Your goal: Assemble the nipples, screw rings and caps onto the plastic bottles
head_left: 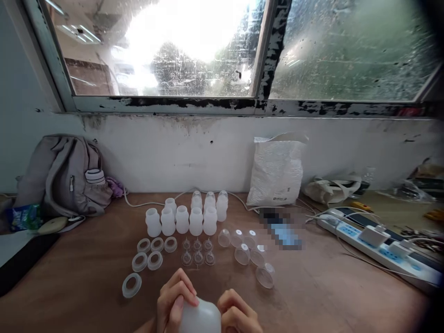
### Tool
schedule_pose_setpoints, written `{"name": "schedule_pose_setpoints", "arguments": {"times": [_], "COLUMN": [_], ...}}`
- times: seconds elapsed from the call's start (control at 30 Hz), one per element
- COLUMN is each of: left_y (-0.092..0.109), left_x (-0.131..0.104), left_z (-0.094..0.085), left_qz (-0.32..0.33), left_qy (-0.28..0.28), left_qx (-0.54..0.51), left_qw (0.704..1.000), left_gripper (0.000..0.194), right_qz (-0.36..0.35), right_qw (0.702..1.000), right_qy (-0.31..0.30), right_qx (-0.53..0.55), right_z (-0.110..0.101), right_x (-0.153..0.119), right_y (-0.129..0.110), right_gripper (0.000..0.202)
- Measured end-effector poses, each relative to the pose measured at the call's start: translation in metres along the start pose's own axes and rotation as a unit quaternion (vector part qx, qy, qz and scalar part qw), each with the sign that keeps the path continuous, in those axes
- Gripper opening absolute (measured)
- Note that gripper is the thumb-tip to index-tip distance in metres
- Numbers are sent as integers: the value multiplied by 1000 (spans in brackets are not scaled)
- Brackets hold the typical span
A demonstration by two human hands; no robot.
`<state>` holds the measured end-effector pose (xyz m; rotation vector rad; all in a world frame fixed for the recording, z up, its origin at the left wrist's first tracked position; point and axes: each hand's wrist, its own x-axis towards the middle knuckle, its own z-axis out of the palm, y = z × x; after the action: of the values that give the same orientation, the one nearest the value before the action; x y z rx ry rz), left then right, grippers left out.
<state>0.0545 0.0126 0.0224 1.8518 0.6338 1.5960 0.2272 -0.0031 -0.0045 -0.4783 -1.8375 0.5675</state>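
Observation:
My left hand is closed around a milky white baby bottle at the bottom edge, its rounded base toward the far side. My right hand is beside the bottle with fingers curled; what they grip is hidden. Ahead on the table stand several open white bottle bodies. Behind them are three bottles with clear domed caps. Several loose collar rings lie at the left, several clear nipples in the middle, and several clear domed caps at the right.
A grey backpack leans at the left wall. A white plastic bag stands against the back wall near a blurred phone-like object. A power strip with chargers and cables lies right. A black flat object lies left.

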Motion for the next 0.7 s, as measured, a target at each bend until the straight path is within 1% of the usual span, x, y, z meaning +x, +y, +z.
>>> {"name": "schedule_pose_setpoints", "arguments": {"times": [0.03, 0.07, 0.13, 0.17, 0.2, 0.23, 0.27, 0.37, 0.4, 0.43, 0.47, 0.5, 0.53, 0.57, 0.6, 0.63, 0.67, 0.7], "left_y": [6, 12, 27, 33, 38, 43, 45, 44, 41, 38, 34, 31, 28, 26, 25, 25, 27, 29], "left_x": [7, 14, 31, 39, 47, 54, 60, 77, 83, 88, 92, 97, 100, 103, 105, 106, 106, 106], "left_z": [-3, -5, -11, -14, -16, -19, -22, -34, -41, -49, -57, -67, -77, -86, -94, -100, -104, -107], "left_qz": [1, -28, -99, -120, -137, -147, -151, -161, -161, -152, -138, -134, -139, -150, -162, -172, -177, -178], "left_qy": [-4, -1, 10, 40, 76, 97, 106, 80, 78, 92, 119, 138, 144, 139, 133, 124, 114, 104], "left_qx": [4, 10, 31, 38, 41, 45, 54, 124, 158, 192, 221, 243, 257, 263, 271, 281, 297, 320], "left_qw": [1000, 1000, 995, 991, 987, 983, 981, 976, 971, 965, 958, 951, 946, 943, 940, 936, 931, 925], "left_gripper": [36, 36, 33, 30, 29, 28, 29, 25, 24, 28, 32, 33, 33, 33, 32, 31, 29, 26], "right_qz": [12, 44, 120, 158, 186, 190, 189, 159, 140, 106, 73, 48, 33, 40, 62, 97, 141, 178], "right_qw": [1000, 998, 988, 979, 973, 973, 975, 985, 988, 991, 991, 988, 982, 975, 966, 954, 936, 912], "right_qy": [-9, -14, 11, 45, 39, 42, 52, 65, 69, 78, 90, 98, 109, 105, 89, 57, 10, -41], "right_qx": [17, 37, 99, 119, 129, 121, 100, 26, 2, -28, -67, -107, -151, -193, -236, -279, -323, -368], "right_z": [-4, -8, -16, -19, -22, -25, -29, -42, -46, -51, -55, -57, -58, -57, -54, -49, -43, -35], "right_x": [10, 21, 41, 50, 58, 66, 74, 106, 121, 137, 156, 176, 196, 216, 234, 251, 264, 274], "right_y": [-6, -13, -28, -36, -43, -50, -55, -60, -58, -53, -47, -38, -28, -16, -3, 11, 24, 38], "right_gripper": [23, 18, 24, 25, 24, 23, 21, 22, 25, 27, 28, 31, 36, 42, 44, 40, 35, 34]}}
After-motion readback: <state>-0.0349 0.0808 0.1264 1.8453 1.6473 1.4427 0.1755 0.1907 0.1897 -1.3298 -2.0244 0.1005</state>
